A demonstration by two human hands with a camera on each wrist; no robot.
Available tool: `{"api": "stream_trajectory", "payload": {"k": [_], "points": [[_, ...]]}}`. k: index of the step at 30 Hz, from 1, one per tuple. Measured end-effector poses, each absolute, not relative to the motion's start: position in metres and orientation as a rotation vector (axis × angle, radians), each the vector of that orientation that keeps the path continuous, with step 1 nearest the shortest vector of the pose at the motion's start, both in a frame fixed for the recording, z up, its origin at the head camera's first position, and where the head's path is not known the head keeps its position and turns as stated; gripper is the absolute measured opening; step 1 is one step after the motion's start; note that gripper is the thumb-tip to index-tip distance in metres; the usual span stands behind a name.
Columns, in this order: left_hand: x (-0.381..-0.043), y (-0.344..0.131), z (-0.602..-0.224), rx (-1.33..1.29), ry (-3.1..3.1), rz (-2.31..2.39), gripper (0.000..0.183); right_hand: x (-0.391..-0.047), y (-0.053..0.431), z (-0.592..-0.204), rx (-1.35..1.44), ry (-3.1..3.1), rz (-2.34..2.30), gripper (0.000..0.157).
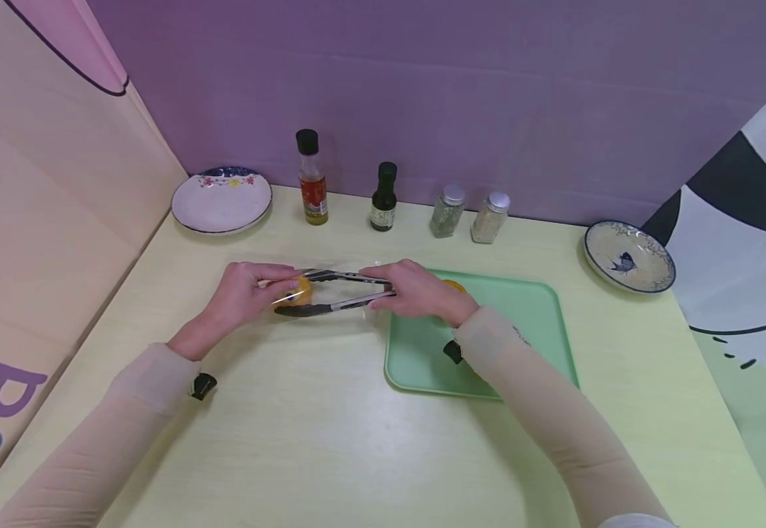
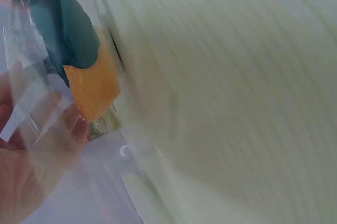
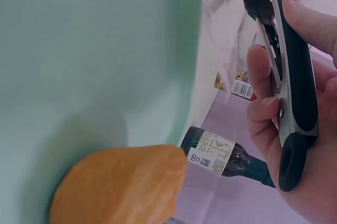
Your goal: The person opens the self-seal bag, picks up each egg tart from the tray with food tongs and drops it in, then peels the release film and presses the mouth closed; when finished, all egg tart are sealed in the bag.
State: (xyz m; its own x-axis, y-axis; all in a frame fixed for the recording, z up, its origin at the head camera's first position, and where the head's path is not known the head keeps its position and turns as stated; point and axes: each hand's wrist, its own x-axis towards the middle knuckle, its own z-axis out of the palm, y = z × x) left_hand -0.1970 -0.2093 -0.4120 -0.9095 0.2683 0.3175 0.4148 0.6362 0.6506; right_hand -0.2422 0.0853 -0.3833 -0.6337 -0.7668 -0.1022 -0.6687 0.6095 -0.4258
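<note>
My left hand point(image 1: 244, 290) holds a clear plastic bag point(image 2: 23, 50), which is thin and hard to make out in the head view. Tongs with metal arms and dark tips point(image 1: 350, 303) are gripped in my right hand point(image 1: 418, 290). Their tips are about an orange, bread-like piece point(image 1: 300, 292) in the bag, close to the left fingers. In the left wrist view a dark tip overlaps this piece point(image 2: 93, 84), seen through the plastic. Another orange-brown, bread-like piece point(image 3: 121, 187) lies on the green tray point(image 1: 508, 367), mostly hidden by the right wrist in the head view.
Along the back stand a red-labelled bottle point(image 1: 313, 192), a small dark bottle point(image 1: 383, 202) and two silver-capped shakers point(image 1: 447, 214). A white flowered plate point(image 1: 221, 205) sits at the back left, a patterned dish point(image 1: 630, 257) at the right. Purple cloth point(image 1: 422, 95) hangs behind.
</note>
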Motion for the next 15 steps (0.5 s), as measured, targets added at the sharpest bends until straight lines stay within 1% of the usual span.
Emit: {"api": "stream_trajectory", "payload": {"k": [15], "points": [[-0.197, -0.205, -0.412, -0.558, -2.641, -1.153, 0.022, -0.245, 0.073, -0.387, -1.193, 2.531, -0.545, 0.059]]}}
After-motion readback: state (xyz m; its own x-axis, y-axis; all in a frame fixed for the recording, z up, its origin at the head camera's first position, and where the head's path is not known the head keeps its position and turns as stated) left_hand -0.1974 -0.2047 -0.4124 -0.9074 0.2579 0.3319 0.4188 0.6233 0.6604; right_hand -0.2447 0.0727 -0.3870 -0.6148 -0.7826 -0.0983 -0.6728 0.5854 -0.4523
